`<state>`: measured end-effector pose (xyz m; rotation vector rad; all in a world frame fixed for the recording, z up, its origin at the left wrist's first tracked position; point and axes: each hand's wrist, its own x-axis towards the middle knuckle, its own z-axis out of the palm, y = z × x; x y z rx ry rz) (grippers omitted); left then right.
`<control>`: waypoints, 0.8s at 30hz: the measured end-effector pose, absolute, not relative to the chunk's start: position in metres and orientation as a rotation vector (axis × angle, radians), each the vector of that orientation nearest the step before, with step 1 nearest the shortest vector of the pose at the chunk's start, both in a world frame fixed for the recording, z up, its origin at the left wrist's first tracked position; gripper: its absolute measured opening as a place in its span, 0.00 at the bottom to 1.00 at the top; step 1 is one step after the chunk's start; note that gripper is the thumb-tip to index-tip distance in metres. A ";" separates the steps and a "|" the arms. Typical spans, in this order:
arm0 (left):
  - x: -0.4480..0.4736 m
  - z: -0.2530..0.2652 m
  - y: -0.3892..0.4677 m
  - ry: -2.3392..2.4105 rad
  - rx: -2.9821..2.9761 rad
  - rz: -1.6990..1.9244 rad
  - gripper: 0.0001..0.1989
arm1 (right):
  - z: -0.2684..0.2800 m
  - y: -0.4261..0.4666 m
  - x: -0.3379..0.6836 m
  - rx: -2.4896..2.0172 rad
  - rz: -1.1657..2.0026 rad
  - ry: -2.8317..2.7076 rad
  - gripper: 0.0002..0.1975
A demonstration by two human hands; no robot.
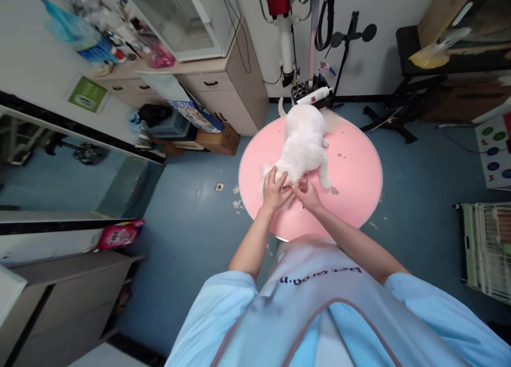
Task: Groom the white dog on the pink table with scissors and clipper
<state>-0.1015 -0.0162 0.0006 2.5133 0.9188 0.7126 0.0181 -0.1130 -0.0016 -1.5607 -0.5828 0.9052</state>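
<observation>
A white, close-clipped dog [305,138] is on a round pink grooming table [359,170], its rump away from me and its head towards me. My left hand [274,191] grips the dog's head, with the fingers over the fur and the thumb reaching towards my other hand. Close beside it, my right hand [309,196] is closed at the head, fingertips pinched together. Whatever lies between those fingertips is too small to make out. A reddish patch shows between the two hands, and the dog's face is mostly hidden.
Behind the table a black holder [298,94] carries a white bottle [315,96], below a dryer nozzle [286,47]. A cabinet [245,79] stands back left, a wire cage [487,250] at the right. Tufts of fur [237,204] lie on the blue floor.
</observation>
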 end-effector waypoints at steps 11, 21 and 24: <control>-0.103 0.011 0.002 0.823 2.502 0.532 0.34 | 0.009 -0.107 0.026 -1.769 0.967 -0.566 0.16; -0.100 0.027 -0.003 0.812 2.504 0.435 0.38 | 0.056 -0.193 0.017 -1.817 0.935 -1.153 0.33; -0.099 0.029 -0.004 0.808 2.517 0.423 0.39 | 0.068 -0.202 0.018 -1.988 0.854 -1.343 0.32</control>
